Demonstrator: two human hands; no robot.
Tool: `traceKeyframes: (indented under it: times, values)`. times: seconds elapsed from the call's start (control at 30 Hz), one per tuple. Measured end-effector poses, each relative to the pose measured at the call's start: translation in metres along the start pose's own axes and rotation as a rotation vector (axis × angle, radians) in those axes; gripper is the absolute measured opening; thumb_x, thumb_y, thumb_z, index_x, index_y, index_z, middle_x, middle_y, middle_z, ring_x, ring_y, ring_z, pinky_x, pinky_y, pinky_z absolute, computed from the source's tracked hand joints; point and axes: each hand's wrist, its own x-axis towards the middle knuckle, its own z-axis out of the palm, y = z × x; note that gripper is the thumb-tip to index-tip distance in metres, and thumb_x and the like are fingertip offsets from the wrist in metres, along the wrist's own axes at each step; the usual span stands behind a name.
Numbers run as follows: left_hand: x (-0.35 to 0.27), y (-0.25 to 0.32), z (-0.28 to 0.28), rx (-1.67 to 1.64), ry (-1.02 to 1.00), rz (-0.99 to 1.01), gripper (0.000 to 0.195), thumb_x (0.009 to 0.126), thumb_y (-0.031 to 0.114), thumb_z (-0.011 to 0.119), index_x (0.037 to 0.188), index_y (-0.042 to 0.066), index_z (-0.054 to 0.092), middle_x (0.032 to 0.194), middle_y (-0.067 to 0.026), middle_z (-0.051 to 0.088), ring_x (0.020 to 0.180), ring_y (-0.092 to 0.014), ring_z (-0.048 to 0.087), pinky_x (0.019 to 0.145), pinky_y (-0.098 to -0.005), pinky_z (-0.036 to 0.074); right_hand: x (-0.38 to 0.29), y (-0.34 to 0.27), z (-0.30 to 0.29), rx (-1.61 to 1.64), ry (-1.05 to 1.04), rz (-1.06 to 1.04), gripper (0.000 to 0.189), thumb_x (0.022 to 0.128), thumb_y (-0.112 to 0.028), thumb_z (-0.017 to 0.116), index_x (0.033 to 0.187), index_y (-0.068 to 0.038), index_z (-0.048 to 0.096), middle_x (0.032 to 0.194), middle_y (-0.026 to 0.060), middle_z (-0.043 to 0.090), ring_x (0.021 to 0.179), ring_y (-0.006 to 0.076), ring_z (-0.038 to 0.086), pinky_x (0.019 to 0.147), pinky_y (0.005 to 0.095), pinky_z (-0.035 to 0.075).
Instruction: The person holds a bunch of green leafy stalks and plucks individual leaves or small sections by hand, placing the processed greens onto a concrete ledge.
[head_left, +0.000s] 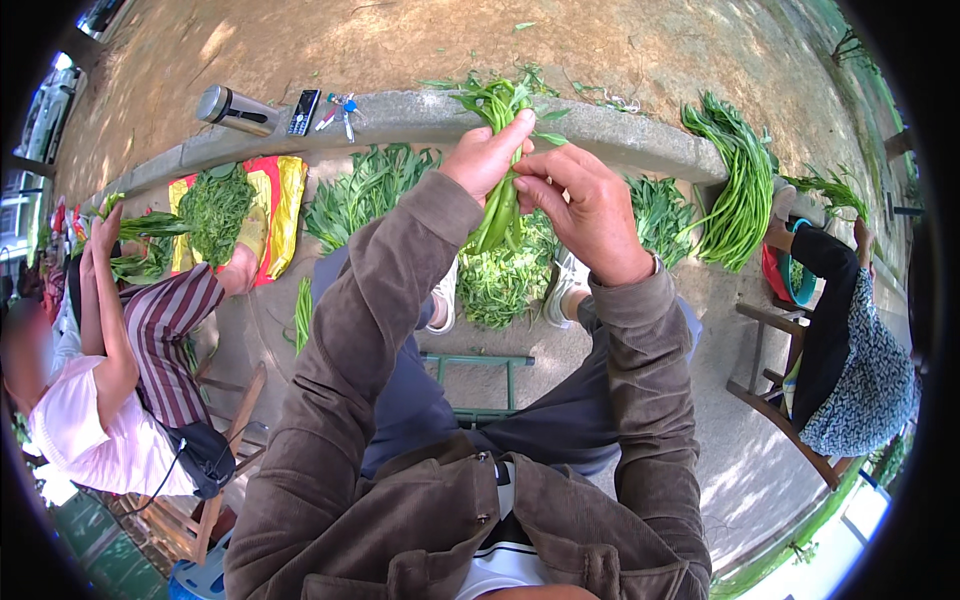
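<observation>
My left hand (491, 154) is wrapped around a bunch of leafy green stems (498, 217), which look like water spinach. Leaves stick out above the fist and thick stems hang below it. On the right side of the bunch, the thumb and fingertips of my right hand (589, 199) pinch at a stem; the exact grip is partly hidden. Between my shoes lies a pile of plucked greens (499, 289). Beyond it, a heap of leafy greens (367, 191) spreads to the left, and another heap (660, 214) to the right.
A concrete kerb (405, 112) carries a steel flask (236, 110), a keypad phone (304, 112) and keys (343, 116). Long stems (731, 187) drape over its right end. Seated people handle greens at left (112, 390) and right (855, 390). A green metal frame (480, 360) stands between my legs.
</observation>
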Motion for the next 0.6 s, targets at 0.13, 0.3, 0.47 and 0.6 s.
traceKeyframes:
  times: [0.13,0.3,0.47,0.6]
  values:
    - [-0.007,0.007,0.007,0.085,0.024,-0.05,0.036,0.087,0.042,0.049,0.079,0.006,0.05,0.059,-0.0042,0.049,0.043,-0.015,0.051,0.038,-0.0308,0.045,0.0,0.001,-0.005,-0.117,0.003,-0.078,0.011,0.073,-0.012,0.063,0.083,-0.01,0.059,0.069,0.0055,0.051,0.067,0.0232,0.054,0.054,0.0342,0.042]
    - [0.008,-0.005,-0.005,0.194,0.047,0.073,0.038,0.086,0.043,0.051,0.08,0.005,0.051,0.064,-0.0027,0.051,0.053,-0.011,0.051,0.046,-0.0256,0.043,0.0,0.0,-0.003,-0.203,-0.007,-0.158,0.012,0.073,-0.012,0.062,0.082,-0.01,0.055,0.068,0.0051,0.048,0.066,0.0226,0.053,0.052,0.0348,0.042]
    - [0.017,-0.012,-0.008,0.297,0.144,0.125,0.035,0.087,0.04,0.052,0.082,0.005,0.053,0.071,-0.0011,0.052,0.065,-0.007,0.05,0.056,-0.0229,0.042,0.0,-0.002,-0.002,-0.245,-0.051,-0.174,0.011,0.073,-0.014,0.062,0.079,-0.009,0.053,0.069,0.0055,0.048,0.066,0.0233,0.053,0.053,0.0353,0.043]
    - [0.02,-0.023,-0.008,0.273,0.117,0.219,0.041,0.087,0.041,0.049,0.083,0.001,0.056,0.07,-0.0053,0.056,0.063,-0.011,0.052,0.058,-0.0263,0.044,0.0,0.004,0.0,-0.165,-0.111,-0.051,0.01,0.077,-0.016,0.058,0.079,-0.009,0.052,0.071,0.0064,0.05,0.07,0.0252,0.054,0.055,0.0372,0.043]
